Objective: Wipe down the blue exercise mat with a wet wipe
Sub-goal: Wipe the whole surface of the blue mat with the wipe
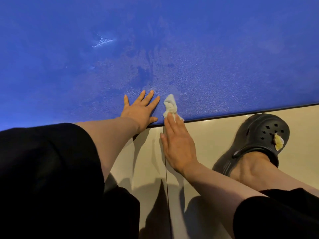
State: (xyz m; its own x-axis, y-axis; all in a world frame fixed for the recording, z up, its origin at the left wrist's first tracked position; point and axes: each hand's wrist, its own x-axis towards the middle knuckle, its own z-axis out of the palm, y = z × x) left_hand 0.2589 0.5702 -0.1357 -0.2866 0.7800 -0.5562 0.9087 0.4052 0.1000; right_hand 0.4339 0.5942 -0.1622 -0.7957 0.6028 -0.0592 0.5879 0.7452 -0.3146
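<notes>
The blue exercise mat (pixel 172 40) fills the upper half of the view, with damp streaks near its middle and a white scuff mark at upper left. My left hand (pixel 140 109) lies flat with fingers spread on the mat beside its near edge. A crumpled white wet wipe (pixel 170 106) lies on the mat just right of that hand. My right hand (pixel 177 142) reaches over the mat's edge with straight fingers, and its fingertips press on the wipe's near end.
Beige floor tiles (pixel 212 130) run along the mat's near edge. My right foot in a black clog (pixel 259 140) stands on the tiles at right. My left knee in dark clothing fills the lower left.
</notes>
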